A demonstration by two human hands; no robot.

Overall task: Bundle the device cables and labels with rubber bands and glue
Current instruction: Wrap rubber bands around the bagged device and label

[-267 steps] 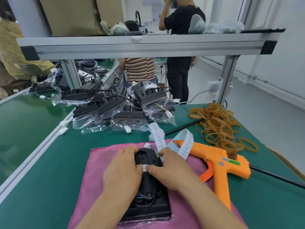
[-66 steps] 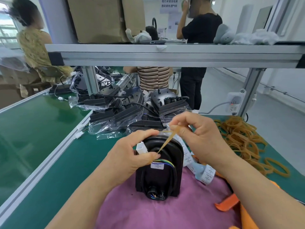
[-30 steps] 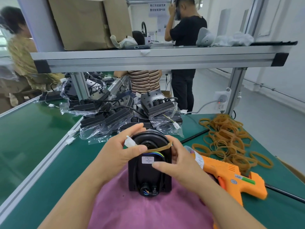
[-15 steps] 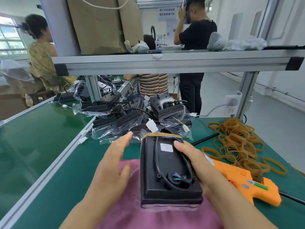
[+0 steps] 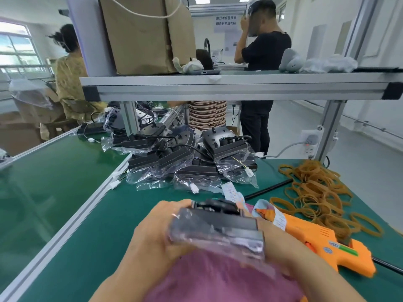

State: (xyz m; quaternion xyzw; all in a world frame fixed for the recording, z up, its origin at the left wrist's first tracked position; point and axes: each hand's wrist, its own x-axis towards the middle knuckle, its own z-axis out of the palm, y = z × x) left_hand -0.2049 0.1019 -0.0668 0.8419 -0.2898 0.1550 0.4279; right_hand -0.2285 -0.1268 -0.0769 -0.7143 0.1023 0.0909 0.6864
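Note:
A black device [image 5: 216, 227] in a clear plastic sleeve is lifted above the pink cloth [image 5: 218, 280], blurred by motion. My left hand [image 5: 159, 232] grips its left side. My right hand [image 5: 274, 238] holds its right side, mostly hidden behind the device. An orange glue gun [image 5: 322, 240] lies on the green mat to the right. A strip of white labels [image 5: 231, 192] lies just beyond the device. A heap of tan rubber bands [image 5: 316, 190] spreads at the far right.
A pile of bagged black devices [image 5: 187, 155] with cables sits ahead under an aluminium shelf [image 5: 239, 86]. A black rod [image 5: 268, 188] crosses the mat. An aluminium rail [image 5: 72, 214] divides this mat from the left bench. A power socket [image 5: 309, 142] hangs on the right post. People work beyond.
The device has been tipped over from its back-up position and lifted. My left hand, open beside it half a second ago, now grips its left side.

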